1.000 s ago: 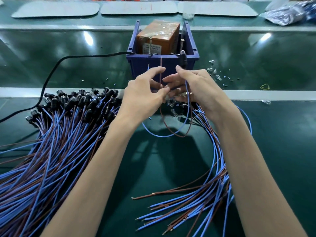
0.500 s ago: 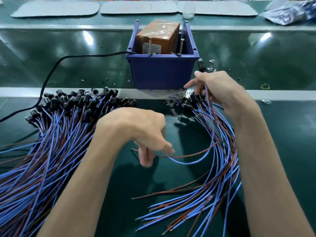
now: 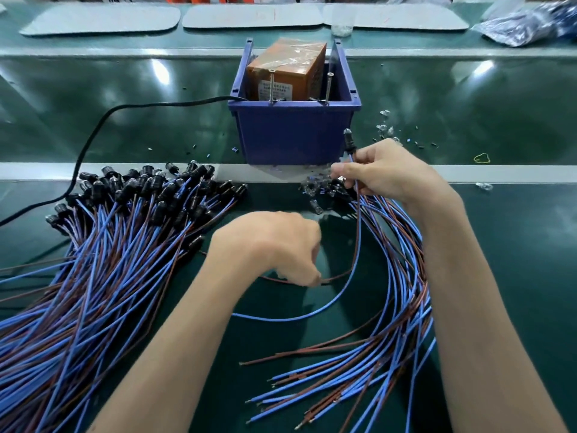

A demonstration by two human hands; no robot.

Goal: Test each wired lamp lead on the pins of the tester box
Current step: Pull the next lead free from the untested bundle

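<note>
The right hand [image 3: 385,175] pinches a lead [image 3: 359,242] just below its lamp, the left hand [image 3: 268,245] pinches its brown wire, and the tester box [image 3: 285,73] sits just beyond the right hand.

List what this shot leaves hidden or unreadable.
1. Head view: where the left hand pinches the held lead, hidden behind its knuckles.
2. Head view: print on the tester box label, too small.
3. Head view: the left pile of leads, cut by the left and bottom edges.
4. Head view: plastic bag, top right, blurred and cut off.
</note>
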